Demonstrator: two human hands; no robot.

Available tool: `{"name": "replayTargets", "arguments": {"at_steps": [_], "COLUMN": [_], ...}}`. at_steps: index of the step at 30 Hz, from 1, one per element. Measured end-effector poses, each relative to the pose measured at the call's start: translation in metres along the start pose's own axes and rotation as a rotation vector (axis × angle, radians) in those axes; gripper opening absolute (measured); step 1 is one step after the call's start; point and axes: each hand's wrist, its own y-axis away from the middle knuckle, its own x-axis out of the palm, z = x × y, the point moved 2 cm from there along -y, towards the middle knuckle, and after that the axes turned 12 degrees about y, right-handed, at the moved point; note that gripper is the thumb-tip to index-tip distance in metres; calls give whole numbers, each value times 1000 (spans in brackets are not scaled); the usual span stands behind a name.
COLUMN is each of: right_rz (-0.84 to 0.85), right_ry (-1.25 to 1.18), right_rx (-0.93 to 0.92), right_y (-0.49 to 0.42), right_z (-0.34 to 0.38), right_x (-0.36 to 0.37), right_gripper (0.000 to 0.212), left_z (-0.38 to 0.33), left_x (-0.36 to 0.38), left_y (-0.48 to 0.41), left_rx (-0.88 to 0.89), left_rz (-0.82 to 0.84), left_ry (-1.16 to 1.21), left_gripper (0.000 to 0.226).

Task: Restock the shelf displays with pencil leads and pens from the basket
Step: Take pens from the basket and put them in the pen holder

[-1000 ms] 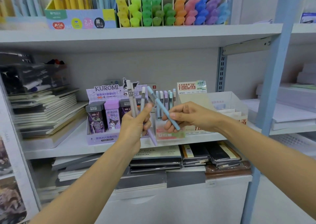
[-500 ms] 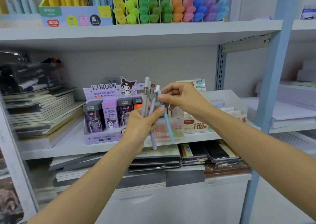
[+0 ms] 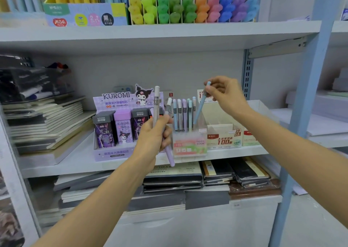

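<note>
Pen restock, shelf (image 3: 75,162).
Right hand (image 3: 226,96) pinches blue pen (image 3: 199,109) at clear holder (image 3: 188,148); left hand (image 3: 152,139) grips perhaps three pens (image 3: 156,105).

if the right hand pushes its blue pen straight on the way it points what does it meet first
Probably the clear Fruit Soda box, just right of the pens standing in it; depth is unclear.

The purple display box (image 3: 114,154) says "KUROMI" on top, like the lilac case (image 3: 123,128) inside it; right of it the clear pen holder (image 3: 190,147) says "FRUIT SODA", the beige box (image 3: 224,139) farther right says "100" and "2B 0.5", and the blue box (image 3: 84,14) high above says "M&G".
</note>
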Motion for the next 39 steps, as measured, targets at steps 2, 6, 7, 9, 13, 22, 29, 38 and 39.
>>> {"name": "replayTargets", "arguments": {"at_steps": [2, 6, 7, 9, 13, 22, 29, 38, 39], "right_rz": [20, 27, 36, 73, 145, 52, 127, 469, 467], "right_ry": [86, 230, 245, 267, 281, 401, 76, -416, -457], "right_rx": [-16, -58, -66, -86, -94, -47, -6, 114, 130], "right_y": [0, -3, -5, -9, -12, -9, 6, 34, 33], "right_z": [-11, -23, -24, -24, -24, -27, 5, 30, 30], "right_x": [14, 29, 29, 26, 25, 41, 30, 32, 29], "right_gripper": [17, 19, 19, 18, 18, 16, 28, 15, 18], "left_z": [1, 3, 4, 4, 5, 9, 4, -1, -3], "left_x": [-2, -4, -5, -7, -9, -12, -9, -2, -3], "left_y": [-1, -1, -1, -2, -4, -5, 2, 13, 15], "left_rx": [2, 13, 13, 13, 16, -11, 1, -29, -45], "left_rz": [11, 55, 65, 74, 87, 122, 154, 112, 104], "left_ry": [-4, -16, -21, -22, -7, -5, -16, -95, -100], "left_gripper": [28, 30, 31, 32, 35, 32, 37, 47, 48]}}
